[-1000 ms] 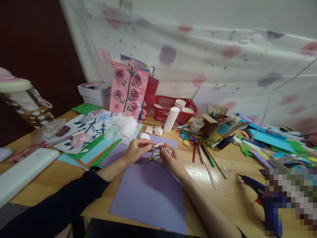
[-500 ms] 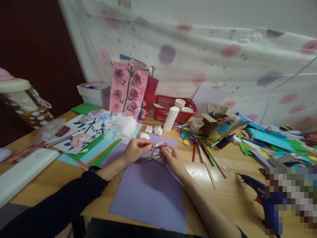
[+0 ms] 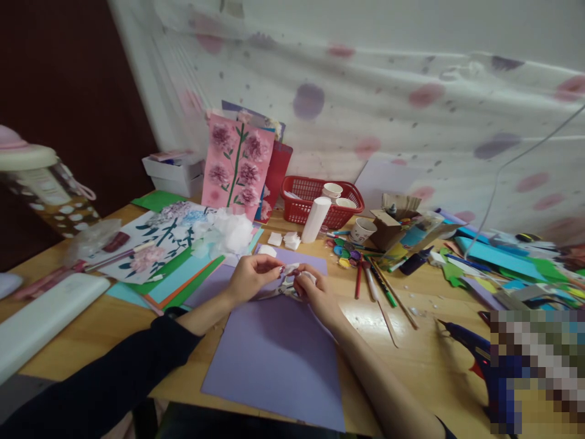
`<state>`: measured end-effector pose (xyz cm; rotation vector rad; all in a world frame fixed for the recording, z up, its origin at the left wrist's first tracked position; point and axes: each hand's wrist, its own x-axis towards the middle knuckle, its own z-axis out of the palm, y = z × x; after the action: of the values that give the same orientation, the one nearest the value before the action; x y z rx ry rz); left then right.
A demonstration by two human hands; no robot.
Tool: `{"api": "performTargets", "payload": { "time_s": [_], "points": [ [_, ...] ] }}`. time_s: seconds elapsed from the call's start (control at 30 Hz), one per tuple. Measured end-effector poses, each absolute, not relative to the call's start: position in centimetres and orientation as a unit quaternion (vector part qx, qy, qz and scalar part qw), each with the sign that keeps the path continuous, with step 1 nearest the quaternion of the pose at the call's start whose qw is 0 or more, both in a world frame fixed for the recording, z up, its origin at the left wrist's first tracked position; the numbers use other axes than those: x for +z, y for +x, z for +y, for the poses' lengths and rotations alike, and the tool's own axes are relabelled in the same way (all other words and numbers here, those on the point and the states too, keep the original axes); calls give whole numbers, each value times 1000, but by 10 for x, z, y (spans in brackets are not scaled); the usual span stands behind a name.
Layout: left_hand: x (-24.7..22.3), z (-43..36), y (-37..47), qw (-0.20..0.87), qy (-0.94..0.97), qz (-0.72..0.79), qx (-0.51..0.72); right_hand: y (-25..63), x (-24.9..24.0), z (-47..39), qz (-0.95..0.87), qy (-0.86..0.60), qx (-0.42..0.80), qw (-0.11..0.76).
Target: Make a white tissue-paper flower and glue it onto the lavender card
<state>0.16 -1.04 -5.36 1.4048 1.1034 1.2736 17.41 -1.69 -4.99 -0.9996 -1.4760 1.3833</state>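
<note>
tissue [image 3: 292, 266] is up between your fingertips, over the far part of the purple sheet [image 3: 278, 360], so that's where the action is. your left hand [image 3: 247, 280] comes in from the left with thumb and fingertips pressed together on its left end, and your right hand [image 3: 316, 291] pinches the right end. it's small and half hidden by your fingers, so i can't tell if it's folded, twisted or just bunched up. scissors [image 3: 287, 289] show right below it, blades toward the left; can't tell if your right hand has any hold on them or they're just lying there.

my read: you're partway through working the tissue with your fingertips, no cutting at this moment. next move probably calls for a light, even pinch on both ends and small finger moves, since it looks thin and i'd guess it rips easily. mind the scissors too, so nothing snags. white squares [image 3: 291, 241] are on the far side past your hands, just left of the roll [image 3: 316, 221]. glue gun [image 3: 464, 341] is well off to the near right, no hand on it.
</note>
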Motion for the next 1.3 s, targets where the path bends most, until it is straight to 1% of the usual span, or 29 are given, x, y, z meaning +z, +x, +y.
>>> {"api": "performTargets", "payload": {
  "time_s": [0.23,0.7,0.83,1.03,1.3],
  "points": [
    [-53,-12,1,464,584,440,500,174,-48,-18,-588,-395,558,433],
    [-56,-13,3,424,628,431,490,174,-48,-18,-590,-391,558,434],
    [-53,-15,5,416,636,418,497,173,-49,-19,-601,-393,549,428],
    [-54,-15,3,366,656,435,497,173,-50,-19,-612,-397,542,418],
    [-57,-15,4,368,624,443,528,172,-49,-18,-603,-403,550,414]
  ]
}}
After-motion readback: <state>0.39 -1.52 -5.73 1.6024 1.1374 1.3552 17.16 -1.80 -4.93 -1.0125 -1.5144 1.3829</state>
